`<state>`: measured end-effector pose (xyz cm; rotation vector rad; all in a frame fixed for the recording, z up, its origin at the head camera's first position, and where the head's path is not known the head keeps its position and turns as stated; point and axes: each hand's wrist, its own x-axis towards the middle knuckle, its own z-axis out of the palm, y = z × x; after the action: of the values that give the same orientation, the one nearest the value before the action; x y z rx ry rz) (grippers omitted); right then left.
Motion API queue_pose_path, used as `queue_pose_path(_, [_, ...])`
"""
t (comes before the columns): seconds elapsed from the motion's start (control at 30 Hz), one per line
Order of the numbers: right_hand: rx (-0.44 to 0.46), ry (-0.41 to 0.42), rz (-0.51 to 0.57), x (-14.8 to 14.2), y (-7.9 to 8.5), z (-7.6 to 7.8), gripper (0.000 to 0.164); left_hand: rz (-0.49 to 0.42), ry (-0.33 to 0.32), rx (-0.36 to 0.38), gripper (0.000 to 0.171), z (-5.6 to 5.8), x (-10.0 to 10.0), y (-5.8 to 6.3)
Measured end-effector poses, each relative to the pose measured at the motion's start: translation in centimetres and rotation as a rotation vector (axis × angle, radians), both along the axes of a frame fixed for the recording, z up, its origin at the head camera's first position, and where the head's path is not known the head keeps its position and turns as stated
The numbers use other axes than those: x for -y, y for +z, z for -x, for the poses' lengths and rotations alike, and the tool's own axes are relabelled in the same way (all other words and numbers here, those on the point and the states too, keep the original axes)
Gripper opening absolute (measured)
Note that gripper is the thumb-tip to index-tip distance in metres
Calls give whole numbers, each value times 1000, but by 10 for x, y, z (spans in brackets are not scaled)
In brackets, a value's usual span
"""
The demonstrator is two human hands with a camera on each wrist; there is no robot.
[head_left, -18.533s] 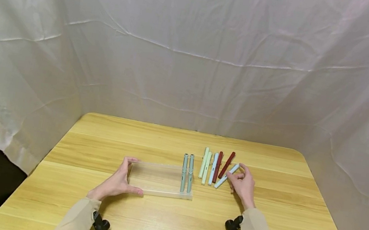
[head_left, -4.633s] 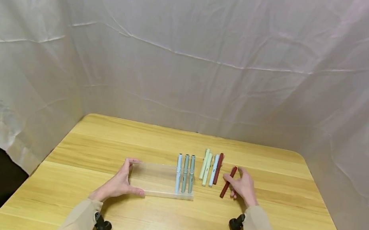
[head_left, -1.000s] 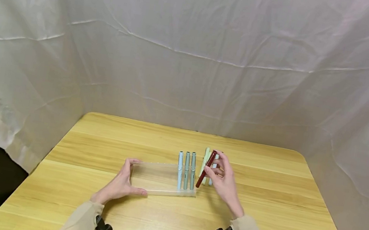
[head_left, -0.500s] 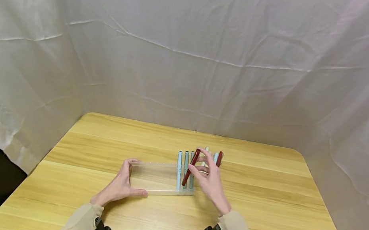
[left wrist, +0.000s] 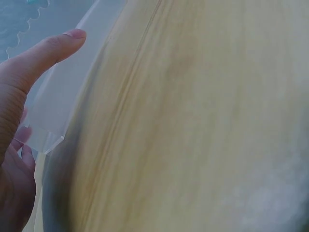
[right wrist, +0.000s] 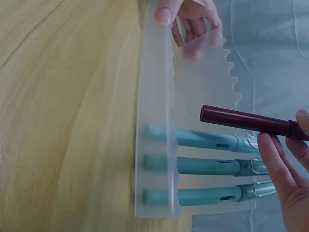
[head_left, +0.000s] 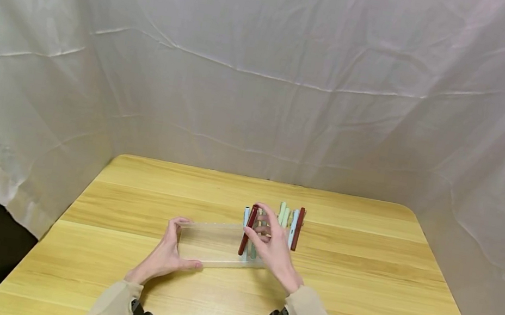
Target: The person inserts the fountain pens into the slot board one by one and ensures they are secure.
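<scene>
My left hand (head_left: 166, 255) grips the left end of a clear, notched pen tray (head_left: 230, 263), thumb on the front wall (left wrist: 72, 82) and fingers at the back. My right hand (head_left: 275, 246) pinches a dark red pen (head_left: 247, 234) between thumb and fingers, slanted over the tray. In the right wrist view this red pen (right wrist: 241, 119) hangs above a light blue pen (right wrist: 203, 138) lying in the notches. Beside that lie two grey-green pens (right wrist: 207, 166), which the right hand partly hides in the head view. The tray's left part holds no pens.
Right of the tray, on the wooden table (head_left: 361, 285), lie two pale green pens (head_left: 282, 212), a light blue pen (head_left: 292, 230) and another dark red pen (head_left: 298, 229). A pale curtain (head_left: 257, 125) stands behind the table.
Earlier, a light blue pen went from the right-hand group into the tray. The right hand then picked up a dark red pen and has moved it left over the tray; the left hand keeps its hold.
</scene>
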<state>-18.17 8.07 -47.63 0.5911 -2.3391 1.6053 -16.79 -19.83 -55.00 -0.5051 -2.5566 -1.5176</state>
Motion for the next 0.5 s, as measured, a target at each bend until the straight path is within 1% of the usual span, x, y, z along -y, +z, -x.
queue_pose_path(0.33, [-136,-13,-95,8,-9,1,60,-12,-4,-2,110,0,-1,-2])
queue_pose_path(0.5, [-148,-20,-120,9,-10,0,60,2,2,0,109,1,0,-2])
